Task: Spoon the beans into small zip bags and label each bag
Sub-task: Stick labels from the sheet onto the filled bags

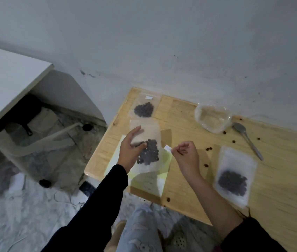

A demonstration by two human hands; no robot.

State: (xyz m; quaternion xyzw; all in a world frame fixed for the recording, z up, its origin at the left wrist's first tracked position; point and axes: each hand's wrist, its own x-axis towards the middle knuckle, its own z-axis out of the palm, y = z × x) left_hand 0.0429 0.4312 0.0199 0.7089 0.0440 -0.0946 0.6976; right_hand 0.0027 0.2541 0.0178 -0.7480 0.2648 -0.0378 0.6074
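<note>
We see three small zip bags of dark beans lying on a wooden table (pixel 280 179) that stands against a pale wall. The far bag (pixel 144 108) lies near the table's back left corner and carries a small white sticker (pixel 149 97) near its top. The middle bag (pixel 150 151) lies just in front of it, partly over a yellow-green sheet (pixel 155 182) that reaches the table's near edge. Our left hand (pixel 132 150) grips this middle bag from its left side, with the thumb stretched up along the bag and the fingers curled onto it at the edge of the bean pile.

Our right hand (pixel 187 155) hangs just to the right of that bag, its fingers curled in, and pinches a small white label (pixel 167 148) between thumb and fingertips. The label is close to the bag's right edge; we cannot tell whether it touches the bag.

The third bag (pixel 234 177) lies flat to the right, well apart from both hands. Behind it lie a metal spoon (pixel 247 139) and, near the wall, a crumpled clear plastic bag (pixel 212 118) with no beans showing in it. A few loose beans (pixel 209 149) are scattered on the table between the bags and the spoon. A white desk (pixel 7 79) stands to the left.
</note>
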